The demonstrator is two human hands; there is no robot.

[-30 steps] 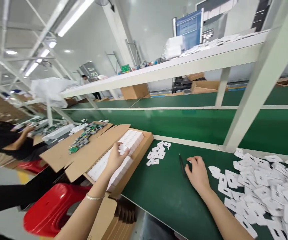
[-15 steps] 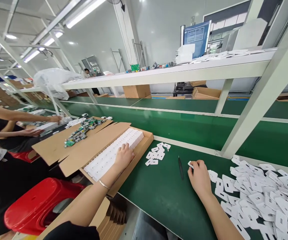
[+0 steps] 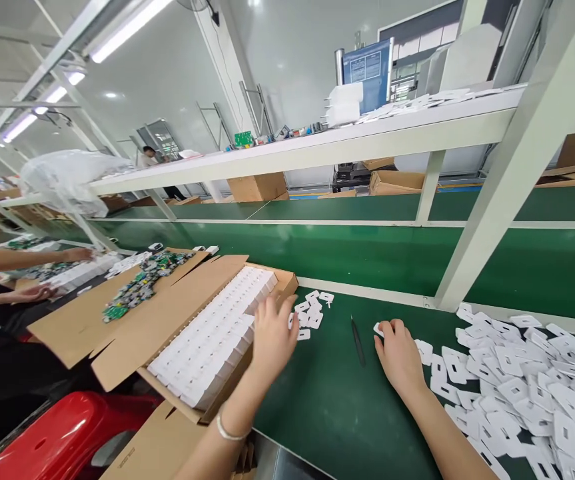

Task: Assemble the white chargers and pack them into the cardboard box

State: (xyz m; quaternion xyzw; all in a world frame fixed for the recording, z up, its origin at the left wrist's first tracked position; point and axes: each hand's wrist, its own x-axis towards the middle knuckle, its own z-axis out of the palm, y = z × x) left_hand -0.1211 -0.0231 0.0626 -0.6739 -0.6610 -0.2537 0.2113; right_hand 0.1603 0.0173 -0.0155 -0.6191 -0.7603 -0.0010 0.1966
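—Hiding part of the brown cardboard box (image 3: 287, 285) and an edge of the small pile of flat white cut-out pieces (image 3: 313, 319) is the left hand (image 3: 273, 339), right?

—Yes. Its fingers and thumb are spread, and I see nothing between them, though the palm is turned away. Whether it touches the box, I can't tell.

—What else is unclear?

—The single small white piece (image 3: 378, 329) at the right hand (image 3: 400, 353): only an edge shows past the fingertips. The fingers curl down onto it, thumb close by, but pinching or merely resting, I can't tell.

—And around the hands?

—Left of the left hand, white blocky parts (image 3: 207, 327) stand in rows in the box. Between the hands, nearer the right, a slim black pointed tool (image 3: 357, 341) lies on the dark green surface (image 3: 337, 407). Right of the right hand, a large heap of white slotted pieces (image 3: 527, 387) is cut off by the frame.

—Cut off too?

—A glossy red plastic stool (image 3: 72, 420) and a co-worker's forearms (image 3: 17, 259), both left of the left hand.
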